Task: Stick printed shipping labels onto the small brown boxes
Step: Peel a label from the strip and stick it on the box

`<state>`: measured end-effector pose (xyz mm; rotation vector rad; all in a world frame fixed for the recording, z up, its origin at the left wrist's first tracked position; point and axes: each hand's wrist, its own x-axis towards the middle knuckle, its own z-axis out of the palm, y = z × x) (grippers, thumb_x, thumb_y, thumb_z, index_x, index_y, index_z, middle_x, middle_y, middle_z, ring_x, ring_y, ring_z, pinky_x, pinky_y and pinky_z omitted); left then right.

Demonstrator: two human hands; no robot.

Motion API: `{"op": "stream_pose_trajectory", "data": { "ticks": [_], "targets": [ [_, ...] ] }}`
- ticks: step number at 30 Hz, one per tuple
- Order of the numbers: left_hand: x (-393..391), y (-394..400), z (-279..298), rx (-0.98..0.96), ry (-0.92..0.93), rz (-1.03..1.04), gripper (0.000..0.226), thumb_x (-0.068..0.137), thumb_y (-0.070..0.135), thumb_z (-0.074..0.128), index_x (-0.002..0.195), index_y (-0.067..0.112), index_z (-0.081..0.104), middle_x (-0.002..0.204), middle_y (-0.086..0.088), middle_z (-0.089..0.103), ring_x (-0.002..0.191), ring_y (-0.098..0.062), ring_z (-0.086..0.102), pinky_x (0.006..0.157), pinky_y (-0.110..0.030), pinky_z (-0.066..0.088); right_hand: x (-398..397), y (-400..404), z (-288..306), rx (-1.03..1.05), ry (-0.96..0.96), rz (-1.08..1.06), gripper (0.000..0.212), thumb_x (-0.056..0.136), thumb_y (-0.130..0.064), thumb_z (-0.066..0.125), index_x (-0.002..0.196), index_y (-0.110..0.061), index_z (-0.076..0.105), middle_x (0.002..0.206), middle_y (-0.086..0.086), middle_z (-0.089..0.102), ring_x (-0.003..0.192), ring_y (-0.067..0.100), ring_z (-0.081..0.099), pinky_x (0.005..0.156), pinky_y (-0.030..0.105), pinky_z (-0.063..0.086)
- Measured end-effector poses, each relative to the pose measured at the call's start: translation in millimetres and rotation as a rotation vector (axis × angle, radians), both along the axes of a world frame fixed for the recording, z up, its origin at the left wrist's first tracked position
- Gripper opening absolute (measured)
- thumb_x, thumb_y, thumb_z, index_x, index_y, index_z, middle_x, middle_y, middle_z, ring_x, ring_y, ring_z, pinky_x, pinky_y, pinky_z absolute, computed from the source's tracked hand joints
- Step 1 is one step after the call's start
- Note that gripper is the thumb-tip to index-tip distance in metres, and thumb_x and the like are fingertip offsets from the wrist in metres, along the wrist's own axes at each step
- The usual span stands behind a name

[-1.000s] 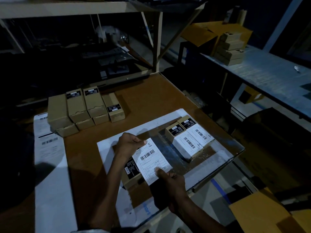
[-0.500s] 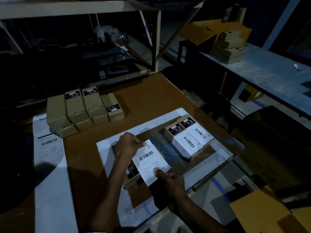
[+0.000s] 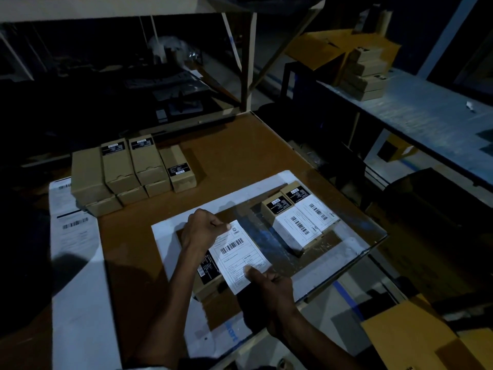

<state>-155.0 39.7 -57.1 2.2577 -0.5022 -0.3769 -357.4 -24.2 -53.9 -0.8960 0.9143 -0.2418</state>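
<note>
A white shipping label with a barcode lies over a small brown box near the table's front. My left hand pinches the label's far corner with thumb and fingers. At the label's near corner, my right hand holds it, thumb on top. To the right lie two brown boxes with white labels on them. A group of several brown boxes without white labels is stacked at the back left.
A white sheet with a cut-out and a glossy plastic film lie under the work spot on the brown table. A sheet of printed labels lies at the left. More boxes stand on the grey bench at the right.
Both hands and the label have stayed almost in place over the box; the label has settled slightly lower onto it.
</note>
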Motion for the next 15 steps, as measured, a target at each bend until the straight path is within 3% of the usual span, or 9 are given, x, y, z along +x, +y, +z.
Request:
{"op": "stream_pose_trajectory", "data": {
  "ticks": [2, 6, 9, 11, 15],
  "targets": [
    [0.8, -0.7, -1.1, 0.015, -0.007, 0.003, 0.017, 0.076, 0.032, 0.086, 0.069, 0.018, 0.08, 0.071, 0.008, 0.074, 0.067, -0.006, 0.064, 0.059, -0.022, 0.041, 0.0, 0.6, 3.9, -0.002, 0.001, -0.005, 0.027, 0.086, -0.005, 0.075, 0.063, -0.003, 0.061, 0.072, 0.022, 0.058, 0.054, 0.022, 0.055, 0.048, 0.028, 0.043],
    [1.0, -2.2, -4.2, 0.026, -0.017, 0.017, 0.016, 0.076, 0.034, 0.086, 0.07, 0.02, 0.08, 0.074, 0.007, 0.075, 0.072, -0.01, 0.066, 0.062, -0.025, 0.045, 0.1, 0.0, 9.5, 0.001, 0.006, 0.009, 0.045, 0.087, 0.001, 0.072, 0.046, -0.012, 0.058, 0.059, 0.014, 0.061, 0.043, 0.019, 0.058, 0.042, 0.024, 0.046],
    [-0.2, -2.1, -6.0, 0.005, -0.017, 0.016, 0.015, 0.077, 0.031, 0.085, 0.072, 0.018, 0.081, 0.075, 0.004, 0.075, 0.073, -0.011, 0.067, 0.061, -0.023, 0.041, 0.9, 1.5, 7.8, 0.012, 0.015, 0.002, 0.016, 0.087, 0.0, 0.072, 0.072, 0.004, 0.067, 0.071, 0.02, 0.07, 0.053, 0.024, 0.066, 0.046, 0.027, 0.051],
    [-1.0, -1.4, -6.8, -0.01, -0.021, 0.016, 0.015, 0.077, 0.032, 0.085, 0.072, 0.018, 0.081, 0.074, 0.003, 0.075, 0.072, -0.01, 0.066, 0.061, -0.023, 0.043, 1.3, 3.7, 12.3, 0.021, 0.006, -0.019, 0.011, 0.088, 0.001, 0.071, 0.09, 0.012, 0.067, 0.076, 0.02, 0.073, 0.058, 0.026, 0.069, 0.048, 0.029, 0.053],
    [-4.7, 1.3, -8.7, -0.044, -0.021, 0.014, 0.016, 0.078, 0.033, 0.084, 0.074, 0.018, 0.081, 0.07, 0.007, 0.073, 0.067, -0.002, 0.062, 0.057, -0.022, 0.039, 2.2, 4.8, 16.2, 0.057, -0.032, -0.048, 0.007, 0.088, 0.008, 0.068, 0.088, 0.01, 0.061, 0.066, 0.016, 0.07, 0.05, 0.022, 0.067, 0.043, 0.026, 0.05]
  ]
}}
